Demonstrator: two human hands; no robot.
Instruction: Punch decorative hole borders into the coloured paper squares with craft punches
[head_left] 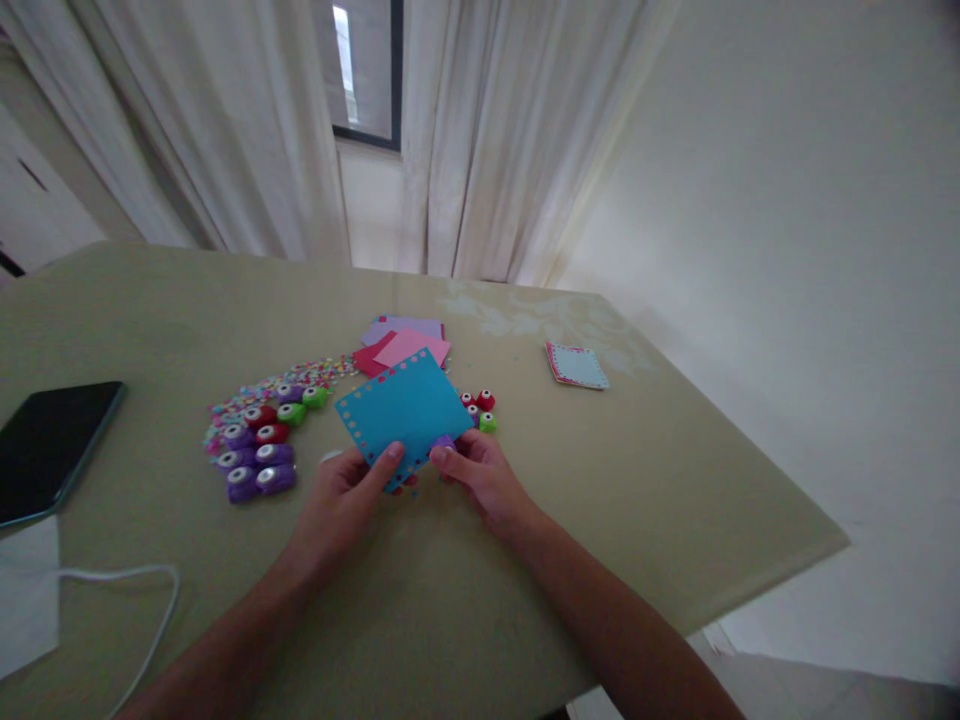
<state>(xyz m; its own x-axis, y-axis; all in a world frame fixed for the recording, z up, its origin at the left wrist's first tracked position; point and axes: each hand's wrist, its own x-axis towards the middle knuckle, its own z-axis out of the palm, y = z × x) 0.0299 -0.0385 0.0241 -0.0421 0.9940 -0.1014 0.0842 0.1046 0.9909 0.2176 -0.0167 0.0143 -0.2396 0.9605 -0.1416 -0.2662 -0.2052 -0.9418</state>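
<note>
A blue paper card (409,405) is held up in front of me, with small holes punched along its left and top edges. My left hand (351,490) pinches its lower left edge, thumb on top. At the card's lower right corner, my right hand (484,472) is closed around a purple paper punch (444,443), thumb pressed on it. Most of that punch is hidden by the fingers and card. Small punched bits show just under the card's lower edge. Left of my hands stand several purple, red and green punches (259,450). A few more punches (480,405) sit behind my right hand.
Pink, red and lilac cards (412,345) lie behind the blue card. Colourful confetti (270,390) spreads to their left. A small card stack (577,367) lies at the right. A dark tablet (56,445), a white cable (120,573) and white paper (30,610) are at the left.
</note>
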